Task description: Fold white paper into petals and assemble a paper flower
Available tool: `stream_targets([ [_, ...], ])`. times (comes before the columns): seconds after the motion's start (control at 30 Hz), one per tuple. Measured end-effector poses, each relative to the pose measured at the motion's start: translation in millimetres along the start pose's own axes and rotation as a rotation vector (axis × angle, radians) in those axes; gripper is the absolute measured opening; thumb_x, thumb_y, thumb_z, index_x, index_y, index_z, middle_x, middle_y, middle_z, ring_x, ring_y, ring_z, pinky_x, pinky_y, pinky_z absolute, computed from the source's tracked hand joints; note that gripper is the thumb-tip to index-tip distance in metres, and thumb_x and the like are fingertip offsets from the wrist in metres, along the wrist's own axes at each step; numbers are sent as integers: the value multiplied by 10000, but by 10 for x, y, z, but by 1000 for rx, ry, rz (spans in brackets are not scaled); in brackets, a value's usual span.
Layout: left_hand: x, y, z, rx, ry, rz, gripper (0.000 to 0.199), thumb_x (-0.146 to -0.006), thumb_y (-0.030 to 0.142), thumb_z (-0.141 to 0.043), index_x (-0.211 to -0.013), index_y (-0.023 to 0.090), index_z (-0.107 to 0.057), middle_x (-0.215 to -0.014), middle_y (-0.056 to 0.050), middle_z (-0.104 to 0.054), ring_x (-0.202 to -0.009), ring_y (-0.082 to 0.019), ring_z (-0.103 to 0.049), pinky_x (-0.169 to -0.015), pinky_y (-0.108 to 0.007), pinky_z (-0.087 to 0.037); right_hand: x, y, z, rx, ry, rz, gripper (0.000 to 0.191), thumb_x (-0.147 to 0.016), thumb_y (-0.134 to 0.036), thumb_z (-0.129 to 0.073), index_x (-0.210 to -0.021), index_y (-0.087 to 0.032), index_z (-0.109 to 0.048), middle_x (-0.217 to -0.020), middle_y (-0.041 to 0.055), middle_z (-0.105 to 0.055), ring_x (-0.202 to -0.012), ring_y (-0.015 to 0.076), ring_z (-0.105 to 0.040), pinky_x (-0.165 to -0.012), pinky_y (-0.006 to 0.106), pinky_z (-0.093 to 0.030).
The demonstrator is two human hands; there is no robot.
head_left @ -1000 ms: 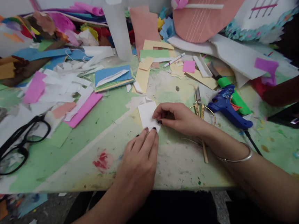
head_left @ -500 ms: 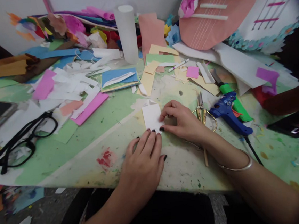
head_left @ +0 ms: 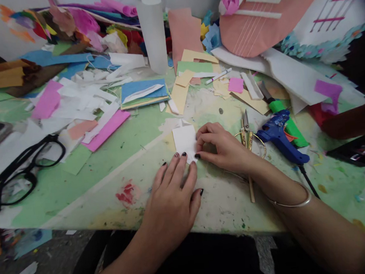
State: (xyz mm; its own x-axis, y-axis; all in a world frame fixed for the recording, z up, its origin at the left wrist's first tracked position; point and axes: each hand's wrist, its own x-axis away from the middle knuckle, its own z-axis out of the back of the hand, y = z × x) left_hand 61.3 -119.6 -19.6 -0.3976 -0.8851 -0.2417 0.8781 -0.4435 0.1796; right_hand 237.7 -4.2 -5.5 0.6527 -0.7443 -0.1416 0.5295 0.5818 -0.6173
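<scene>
White paper, folded into a small rectangular piece (head_left: 184, 139), is laid flat on the table (head_left: 88, 194), with a raised fold at its far end. Its near edge is touched by the fingertips of the left hand (head_left: 171, 197), which is held palm down, open, with the fingers slightly spread and nothing gripped. At the right edge of the paper, the right hand (head_left: 221, 147) is placed with its fingers curled and its thumb near the lower right corner; whether the edge is pinched between them cannot be told.

Just beyond the right hand, gold-handled scissors (head_left: 246, 125) are laid with the blades pointed away, partly overlapped by a thin gold hoop (head_left: 264, 143). Farther right, a blue glue gun (head_left: 280, 139) is rested against a green-handled tool (head_left: 275, 106). Beyond the paper, a stack of coloured sheets (head_left: 143, 93) topped with blue is set down, and behind it a white cylinder (head_left: 153, 35) is stood upright. To the left, a pink strip (head_left: 108, 130), piled white scraps (head_left: 77, 99) and black-framed glasses (head_left: 27, 169) are spread. At the far right, a guitar-like pink shape (head_left: 256, 32) is propped, with white bars and thin lines on its face.
</scene>
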Motion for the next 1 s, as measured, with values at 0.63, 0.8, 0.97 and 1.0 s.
stream_targets([
  [0.63,-13,6,19,17,4,23,515,-900,314,-494,-1384,137,-481,-1408,-164,-497,-1348,-395,-374,-1015,-573,-395,-15,-25,2,-1,-17,0,68,-797,-126,-609,-774,-186,-587,-990,72,-548,-994,215,-482,-908,373,-382],
  [0.8,-18,-4,32,13,2,20,499,-905,317,-491,-1374,144,-495,-1405,-158,-503,-1342,-387,-386,-1005,-566,-403,-15,-13,-2,-19,5,-22,83,-786,-128,-620,-780,-198,-577,-981,62,-550,-985,214,-489,-899,369,-383],
  [0.97,-23,-11,34,4,-1,20,484,-913,326,-480,-1362,145,-505,-1407,-158,-502,-1344,-381,-387,-1007,-555,-402,-20,7,4,-55,40,-104,118,-758,-108,-639,-817,-201,-600,-980,56,-561,-961,210,-499,-832,347,-393],
  [1.0,-23,-12,33,3,-4,23,485,-915,328,-479,-1365,148,-501,-1409,-156,-499,-1347,-379,-384,-1009,-553,-400,-23,11,7,-60,41,-109,121,-755,-104,-637,-822,-199,-604,-981,58,-563,-958,210,-500,-822,344,-393],
])
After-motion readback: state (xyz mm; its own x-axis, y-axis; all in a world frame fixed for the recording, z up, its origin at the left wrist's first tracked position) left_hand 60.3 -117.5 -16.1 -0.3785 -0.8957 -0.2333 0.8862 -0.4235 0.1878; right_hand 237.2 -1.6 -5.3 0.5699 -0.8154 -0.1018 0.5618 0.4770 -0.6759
